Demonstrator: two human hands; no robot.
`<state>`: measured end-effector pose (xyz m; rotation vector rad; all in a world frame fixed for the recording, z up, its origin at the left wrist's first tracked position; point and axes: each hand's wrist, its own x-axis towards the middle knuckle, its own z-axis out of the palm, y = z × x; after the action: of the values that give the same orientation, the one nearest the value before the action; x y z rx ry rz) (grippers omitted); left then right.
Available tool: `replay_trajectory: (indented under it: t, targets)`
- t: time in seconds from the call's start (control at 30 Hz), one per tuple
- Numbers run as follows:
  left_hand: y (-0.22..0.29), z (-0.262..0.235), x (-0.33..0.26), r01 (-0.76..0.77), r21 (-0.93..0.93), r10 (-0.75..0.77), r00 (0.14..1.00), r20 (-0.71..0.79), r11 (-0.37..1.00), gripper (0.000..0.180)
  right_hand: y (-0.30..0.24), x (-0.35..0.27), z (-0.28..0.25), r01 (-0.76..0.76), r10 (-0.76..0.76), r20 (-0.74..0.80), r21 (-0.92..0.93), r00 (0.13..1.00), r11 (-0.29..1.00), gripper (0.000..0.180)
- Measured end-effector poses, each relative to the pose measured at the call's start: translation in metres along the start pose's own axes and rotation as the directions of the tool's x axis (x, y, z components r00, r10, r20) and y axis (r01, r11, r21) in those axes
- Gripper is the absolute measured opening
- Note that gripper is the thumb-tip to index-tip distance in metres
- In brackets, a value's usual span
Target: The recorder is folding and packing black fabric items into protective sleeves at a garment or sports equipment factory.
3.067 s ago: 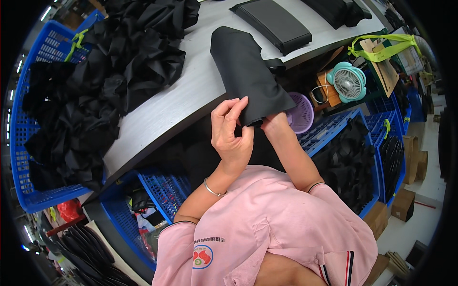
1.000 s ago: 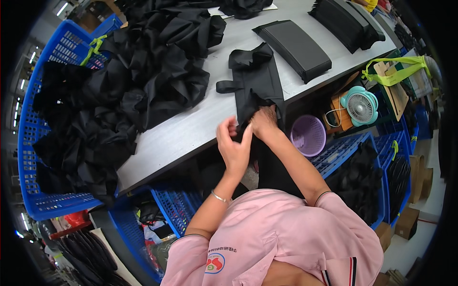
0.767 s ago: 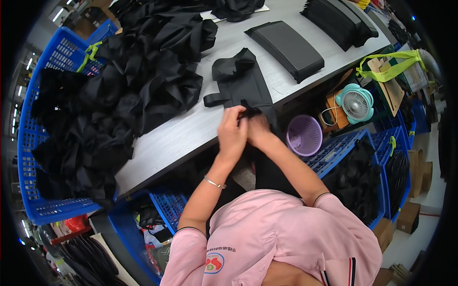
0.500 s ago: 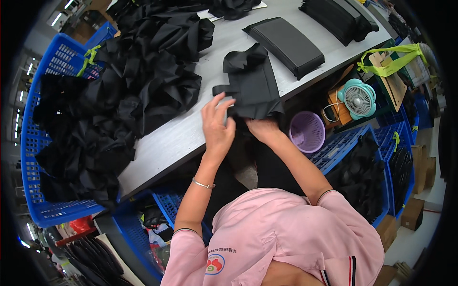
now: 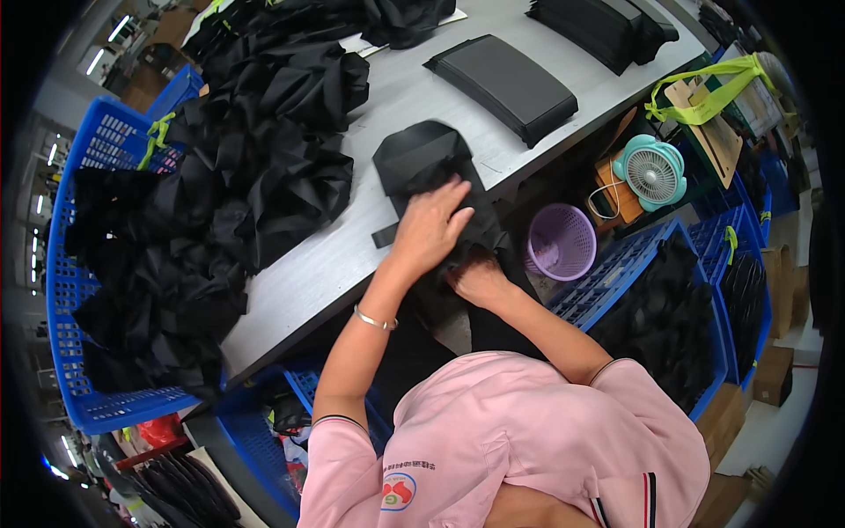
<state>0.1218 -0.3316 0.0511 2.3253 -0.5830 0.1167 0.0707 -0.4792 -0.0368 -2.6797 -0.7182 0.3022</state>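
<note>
A black fabric piece [image 5: 427, 145] lies at the table's front edge, its far end flared out and its near end hanging over the edge. On top of it rests my left hand [image 5: 431, 231], fingers stretched out and slightly blurred. A short black strap [image 5: 385, 237] sticks out beside that hand. My right hand [image 5: 482, 280] is closed at the fabric's near end, below the table edge, with its fingertips partly hidden in the black cloth.
A heap of black fabric pieces [image 5: 290, 167] covers the left side, spilling over a blue basket [image 5: 66, 352]. Flat stacks of black panels [image 5: 506, 79] stand on the grey table [image 5: 299, 290]. To the right are a purple bin [image 5: 563, 242], a turquoise fan [image 5: 651, 172] and blue crates [image 5: 607, 273].
My left hand has moved right, from beside the fabric piece onto it. The fabric piece has shifted nearer, and its crumpled far end is spread out. My right hand has come slightly nearer me.
</note>
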Motion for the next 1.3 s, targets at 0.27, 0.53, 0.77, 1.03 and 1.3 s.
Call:
replay_trajectory:
  t: [0.27, 0.53, 0.77, 1.03, 1.3]
  targets:
    - [-0.075, 0.0, 0.032, 0.119, 0.255, -0.038, 0.952, -0.303, 0.96, 0.053, -0.026, -0.01, -0.022, 0.092, -0.093, 0.02, 0.047, 0.995, 0.995, 0.031]
    - [0.052, 0.018, -0.05, 0.135, -0.038, -0.134, 0.827, -0.545, 0.99, 0.043, 0.026, -0.09, -0.017, 0.095, -0.144, -0.305, -0.17, 0.941, 0.981, 0.014]
    - [0.133, 0.013, -0.068, -0.052, -0.836, -0.125, 0.982, -0.143, 0.546, 0.037, 0.155, -0.208, 0.05, -0.636, 0.612, -0.18, -0.282, 0.771, 0.718, 0.024]
    - [0.253, -0.106, -0.063, 0.335, -0.935, 0.035, 0.942, 0.333, -0.12, 0.03, 0.275, -0.347, 0.127, -0.838, 0.88, -0.167, 0.268, 0.445, 0.475, 0.043]
    - [0.278, -0.124, -0.078, 0.042, -0.993, -0.203, 0.977, 0.063, -0.109, 0.046, 0.21, -0.299, 0.111, -0.81, 0.825, 0.129, -0.16, 0.55, 0.564, 0.025]
